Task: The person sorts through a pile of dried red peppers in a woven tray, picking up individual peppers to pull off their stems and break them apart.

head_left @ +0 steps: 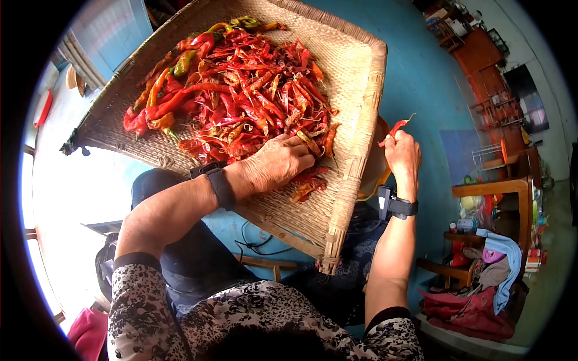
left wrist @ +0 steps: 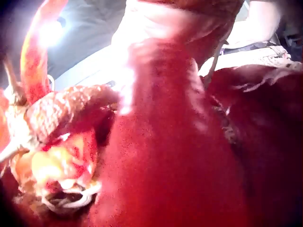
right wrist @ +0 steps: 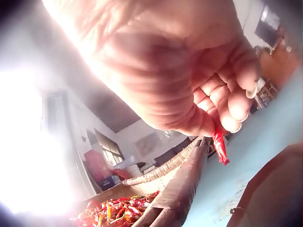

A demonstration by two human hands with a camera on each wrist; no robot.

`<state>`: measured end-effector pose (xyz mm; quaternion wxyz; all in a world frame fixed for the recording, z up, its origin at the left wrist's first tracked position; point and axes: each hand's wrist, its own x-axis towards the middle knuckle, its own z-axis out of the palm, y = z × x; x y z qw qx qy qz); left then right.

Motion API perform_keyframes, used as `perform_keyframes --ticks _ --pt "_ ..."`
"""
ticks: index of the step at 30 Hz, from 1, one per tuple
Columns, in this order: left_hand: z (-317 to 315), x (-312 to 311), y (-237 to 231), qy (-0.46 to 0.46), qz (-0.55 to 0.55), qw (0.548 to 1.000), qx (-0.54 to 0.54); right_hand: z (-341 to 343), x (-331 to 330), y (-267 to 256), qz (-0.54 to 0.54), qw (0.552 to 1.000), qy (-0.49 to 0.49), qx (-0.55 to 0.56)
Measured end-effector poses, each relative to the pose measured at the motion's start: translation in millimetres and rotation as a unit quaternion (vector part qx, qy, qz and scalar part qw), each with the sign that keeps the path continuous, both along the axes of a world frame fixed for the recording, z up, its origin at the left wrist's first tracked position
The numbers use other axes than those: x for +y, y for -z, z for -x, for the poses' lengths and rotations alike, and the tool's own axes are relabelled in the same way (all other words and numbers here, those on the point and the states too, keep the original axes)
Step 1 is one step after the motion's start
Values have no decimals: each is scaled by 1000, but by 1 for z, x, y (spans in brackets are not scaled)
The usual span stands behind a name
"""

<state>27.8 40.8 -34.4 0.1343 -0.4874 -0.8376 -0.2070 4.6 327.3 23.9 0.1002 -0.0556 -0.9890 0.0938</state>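
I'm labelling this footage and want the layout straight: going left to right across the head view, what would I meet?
Pink cloth → black wrist strap → left hand → right hand pinching a red pepper → light-blue cloth.

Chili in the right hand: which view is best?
The head view: the chili and its stem stick out from the right hand. The right wrist view is closer but shows only one end; the left wrist view misses it.
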Motion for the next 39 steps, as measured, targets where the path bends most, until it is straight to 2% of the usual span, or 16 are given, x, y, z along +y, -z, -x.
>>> perform_keyframes --ticks 2,4,6,8,10,13,16,18,22,23,24,26,28,31,36,39 --pt "5 -1 -3 -11 -32 999 -17 3 -2 -3 -71 996 58 -10" --pt "8 -7 -16 -19 -139 980 -141 5 -3 -2 -81 994 63 -36" --pt "12 -11 -18 -27 -168 974 -150 6 -7 7 -20 990 -41 134" --pt "13 -15 -29 -34 -236 950 -200 9 -18 8 156 962 -160 157" --pt "14 -17 -31 -32 -246 947 -205 1 -50 4 280 929 -215 112" --pt "13 -15 -32 -23 -262 936 -232 -9 -83 -1 415 867 -272 -36" --pt "13 -12 -31 -24 -263 936 -233 -4 -96 7 443 836 -306 -105" --pt "13 -13 -32 -61 -252 924 -279 -4 -102 6 450 835 -291 -124" --pt "17 -12 -32 -51 -263 922 -280 -5 -104 0 414 872 -262 2" --pt "20 -14 -27 -35 -223 952 -209 -5 -101 -2 428 866 -258 33" --pt "19 -15 -25 -35 -223 951 -209 -4 -97 -4 442 858 -253 64" --pt "18 -17 -20 -57 -66 994 -65 -3 -84 -9 418 872 -220 128" --pt "18 -15 -3 -52 -46 997 -38 2 -63 -7 412 878 -178 167" --pt "17 -15 4 -53 73 995 41 -1 -38 -10 469 840 -129 241" --pt "16 -11 8 -76 56 994 53 -2 12 -9 378 858 -40 344" --pt "18 -10 8 -84 30 993 81 0 37 3 323 900 -9 293"
